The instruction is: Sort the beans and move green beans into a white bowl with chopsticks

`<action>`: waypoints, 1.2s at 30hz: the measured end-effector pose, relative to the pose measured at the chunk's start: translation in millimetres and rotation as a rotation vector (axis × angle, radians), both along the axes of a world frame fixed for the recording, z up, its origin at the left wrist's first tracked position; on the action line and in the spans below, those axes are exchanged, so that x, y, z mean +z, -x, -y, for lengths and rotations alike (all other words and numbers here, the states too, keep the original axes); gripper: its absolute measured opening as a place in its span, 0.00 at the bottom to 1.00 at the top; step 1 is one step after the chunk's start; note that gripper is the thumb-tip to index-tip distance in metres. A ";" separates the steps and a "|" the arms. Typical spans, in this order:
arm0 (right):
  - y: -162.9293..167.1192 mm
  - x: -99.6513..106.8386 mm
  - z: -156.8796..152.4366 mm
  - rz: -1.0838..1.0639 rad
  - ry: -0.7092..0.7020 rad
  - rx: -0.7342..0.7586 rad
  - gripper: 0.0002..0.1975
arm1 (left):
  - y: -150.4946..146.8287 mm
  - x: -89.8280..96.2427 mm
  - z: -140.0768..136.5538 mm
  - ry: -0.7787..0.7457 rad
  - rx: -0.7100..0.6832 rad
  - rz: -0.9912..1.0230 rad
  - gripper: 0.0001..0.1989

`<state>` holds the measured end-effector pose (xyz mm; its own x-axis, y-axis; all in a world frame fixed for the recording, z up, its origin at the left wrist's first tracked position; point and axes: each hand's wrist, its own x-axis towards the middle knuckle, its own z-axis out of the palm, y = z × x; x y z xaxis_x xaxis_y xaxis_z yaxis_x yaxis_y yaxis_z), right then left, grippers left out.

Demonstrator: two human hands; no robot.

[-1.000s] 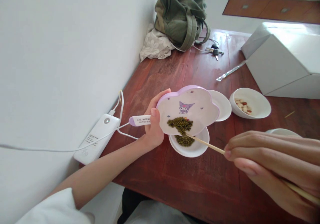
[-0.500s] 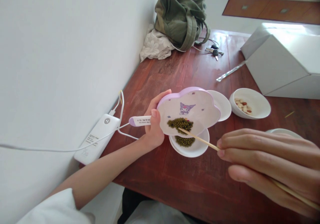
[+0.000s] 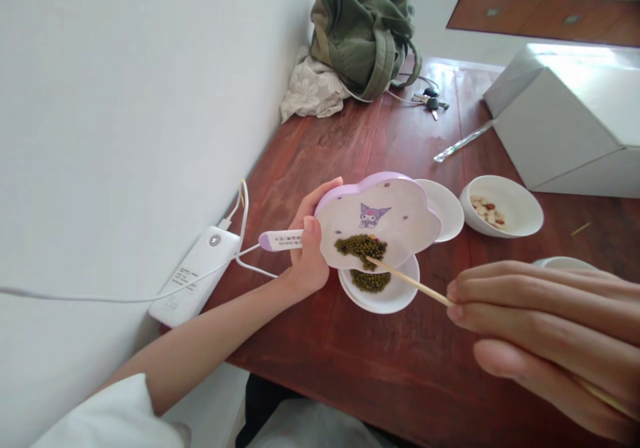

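My left hand [image 3: 309, 248] grips a purple-rimmed, cloud-shaped bowl [image 3: 410, 215] by its edge near the handle, tilted toward me. Green mung beans [image 3: 357, 245] lie gathered at its lower side, with a small red and yellow bit among them. Under that lip stands a white dish [image 3: 404, 295] holding more mung beans [image 3: 370, 283]. In my right hand [image 3: 540, 328], a thin wooden stick [image 3: 415, 283], like a chopstick or skewer, is pinched between the fingers. Its tip touches the beans in the tilted bowl. I cannot tell whether there is a second stick.
A white plate [image 3: 445, 211] and a white bowl [image 3: 515, 201] with pale and reddish pieces stand behind. Another pale dish [image 3: 565, 262] is partly hidden by my right hand. A power bank [image 3: 195, 278] with cables leans by the wall. Farther back are a green bag [image 3: 357, 35], keys [image 3: 431, 101] and a white box [image 3: 565, 121].
My right hand has shifted slightly to the right, drawing the stick's tip a little toward the bowl's lower lip. The left hand and tilted bowl stay nearly still.
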<state>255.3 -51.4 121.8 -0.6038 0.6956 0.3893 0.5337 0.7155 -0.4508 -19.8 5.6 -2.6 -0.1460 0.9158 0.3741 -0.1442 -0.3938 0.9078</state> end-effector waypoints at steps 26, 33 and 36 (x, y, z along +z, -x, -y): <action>12.9 6.1 -5.9 0.011 -0.030 0.059 0.04 | 0.1 -1.0 0.5 0.044 -0.069 0.041 0.32; 21.7 8.0 -12.8 -0.010 -0.041 0.083 0.04 | -2.9 2.0 -0.2 0.007 -0.005 0.021 0.31; 18.4 5.7 -7.6 0.000 -0.036 0.060 0.04 | -3.2 1.2 -0.5 0.016 0.003 0.005 0.31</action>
<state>236.9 -43.8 127.4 -0.6442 0.6434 0.4137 0.4890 0.7623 -0.4241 -16.6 6.1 -1.5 -0.1507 0.9214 0.3581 -0.1479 -0.3792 0.9134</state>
